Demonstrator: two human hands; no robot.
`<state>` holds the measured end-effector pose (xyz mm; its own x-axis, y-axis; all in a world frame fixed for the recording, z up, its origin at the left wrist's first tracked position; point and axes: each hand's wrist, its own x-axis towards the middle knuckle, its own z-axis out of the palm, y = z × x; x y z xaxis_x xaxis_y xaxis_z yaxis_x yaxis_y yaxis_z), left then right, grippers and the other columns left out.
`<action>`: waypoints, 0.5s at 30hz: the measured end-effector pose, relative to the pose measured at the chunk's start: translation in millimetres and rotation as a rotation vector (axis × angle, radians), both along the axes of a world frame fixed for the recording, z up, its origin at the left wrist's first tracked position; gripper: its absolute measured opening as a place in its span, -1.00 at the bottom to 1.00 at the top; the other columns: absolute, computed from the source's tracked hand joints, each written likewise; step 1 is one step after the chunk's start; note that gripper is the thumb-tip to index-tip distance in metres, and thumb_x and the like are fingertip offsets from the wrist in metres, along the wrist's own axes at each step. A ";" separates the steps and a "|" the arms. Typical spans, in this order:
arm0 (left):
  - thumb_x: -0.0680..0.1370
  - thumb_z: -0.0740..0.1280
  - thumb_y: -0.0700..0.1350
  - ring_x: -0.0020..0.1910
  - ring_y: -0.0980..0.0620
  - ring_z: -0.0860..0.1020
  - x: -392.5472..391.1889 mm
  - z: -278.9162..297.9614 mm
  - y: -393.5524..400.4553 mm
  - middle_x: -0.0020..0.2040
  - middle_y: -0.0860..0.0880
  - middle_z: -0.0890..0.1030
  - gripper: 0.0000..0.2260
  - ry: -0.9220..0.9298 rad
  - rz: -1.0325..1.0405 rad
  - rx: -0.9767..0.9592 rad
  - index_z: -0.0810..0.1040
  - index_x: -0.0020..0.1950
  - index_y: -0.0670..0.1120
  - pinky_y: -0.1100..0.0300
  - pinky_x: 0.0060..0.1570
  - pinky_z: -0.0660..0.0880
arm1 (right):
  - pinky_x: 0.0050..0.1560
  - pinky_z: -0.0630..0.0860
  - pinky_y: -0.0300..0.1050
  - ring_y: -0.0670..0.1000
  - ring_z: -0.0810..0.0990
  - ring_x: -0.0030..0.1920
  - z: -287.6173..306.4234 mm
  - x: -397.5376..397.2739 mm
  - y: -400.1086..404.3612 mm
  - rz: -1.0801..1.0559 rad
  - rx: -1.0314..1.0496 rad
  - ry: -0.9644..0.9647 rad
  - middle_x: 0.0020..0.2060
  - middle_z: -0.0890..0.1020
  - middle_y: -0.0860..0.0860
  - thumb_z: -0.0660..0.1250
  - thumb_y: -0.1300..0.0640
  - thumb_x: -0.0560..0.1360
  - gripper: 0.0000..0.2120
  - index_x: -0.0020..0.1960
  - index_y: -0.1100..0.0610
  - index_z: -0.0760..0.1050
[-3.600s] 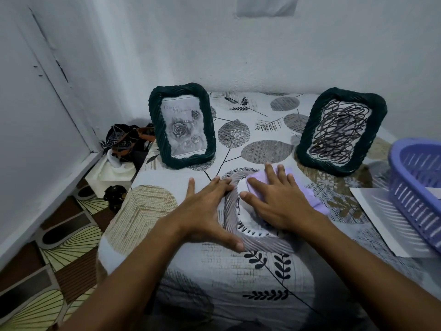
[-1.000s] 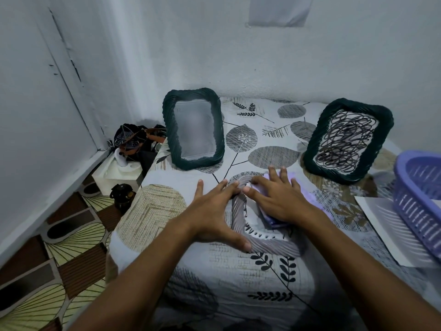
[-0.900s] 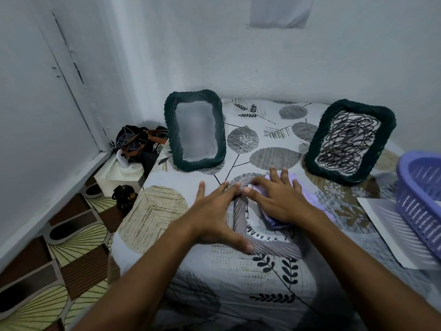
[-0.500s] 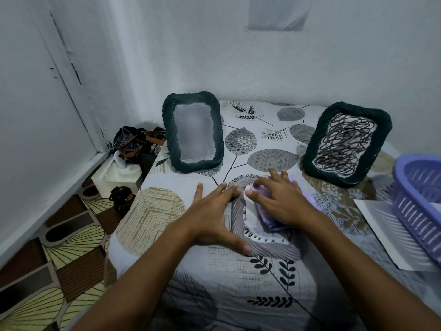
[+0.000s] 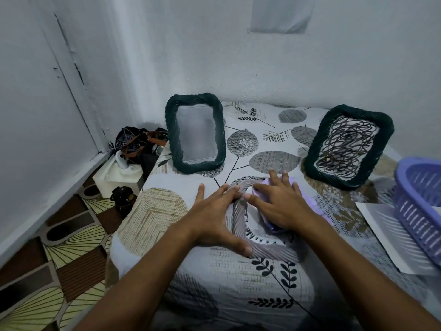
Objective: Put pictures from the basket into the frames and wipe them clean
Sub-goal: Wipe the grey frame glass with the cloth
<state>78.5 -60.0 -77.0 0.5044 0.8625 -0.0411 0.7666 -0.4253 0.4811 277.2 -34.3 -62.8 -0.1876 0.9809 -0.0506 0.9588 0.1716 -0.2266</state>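
Two dark frames stand filled at centre. Grey frame under wipe: left hand flat, steadying; right hand flat, pressing cloth. Basket contents hidden.

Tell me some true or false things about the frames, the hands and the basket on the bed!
1. Two dark green frames stand upright near the wall. True.
2. The right hand presses a purple cloth onto the grey frame. True.
3. The left hand is lifting the grey frame in the air. False: it rests flat against the frame's edge, and the frame lies on the bed.
4. The purple basket sits by the left green frame. False: it is at the far right.
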 end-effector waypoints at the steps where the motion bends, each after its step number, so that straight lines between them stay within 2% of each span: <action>1: 0.10 0.35 0.53 0.49 0.25 -0.20 0.0 -0.1 0.0 0.58 0.09 -0.03 0.18 -0.003 -0.001 0.001 -0.05 0.56 0.09 -0.17 0.44 -0.37 | 0.47 -0.15 0.28 0.19 -0.22 0.54 0.1 -0.8 0.0 -0.002 -0.013 -0.003 0.56 -0.11 0.09 -0.02 -0.41 0.49 -0.35 0.47 -0.14 0.25; 6: 0.11 0.35 0.53 0.52 0.23 -0.18 0.0 -1.1 1.3 0.58 0.09 0.00 0.17 -0.018 -0.005 0.004 -0.06 0.56 0.11 -0.17 0.44 -0.38 | 0.43 -0.24 0.31 0.16 -0.29 0.53 0.2 -0.1 0.7 0.019 -0.095 0.031 0.56 -0.13 0.06 -0.03 -0.46 0.45 -0.34 0.47 -0.23 0.21; 11: 0.17 0.46 0.42 0.41 0.30 -0.25 1.2 4.8 -3.3 0.58 0.08 -0.02 0.13 -0.023 0.014 -0.006 -0.04 0.57 0.09 -0.13 0.43 -0.42 | 0.44 -0.21 0.30 0.16 -0.23 0.54 4.2 1.7 1.0 0.015 -0.050 0.133 0.57 -0.09 0.05 0.06 -0.39 0.48 -0.46 0.38 -0.21 0.37; 15: 0.15 0.45 0.45 0.40 0.31 -0.27 1.0 3.8 -3.7 0.58 0.09 -0.03 0.15 -0.023 0.007 -0.005 -0.04 0.57 0.10 -0.12 0.43 -0.42 | 0.45 -0.23 0.28 0.18 -0.28 0.53 3.1 1.6 -2.7 0.035 -0.010 0.027 0.56 -0.16 0.07 -0.01 -0.41 0.48 -0.39 0.45 -0.19 0.26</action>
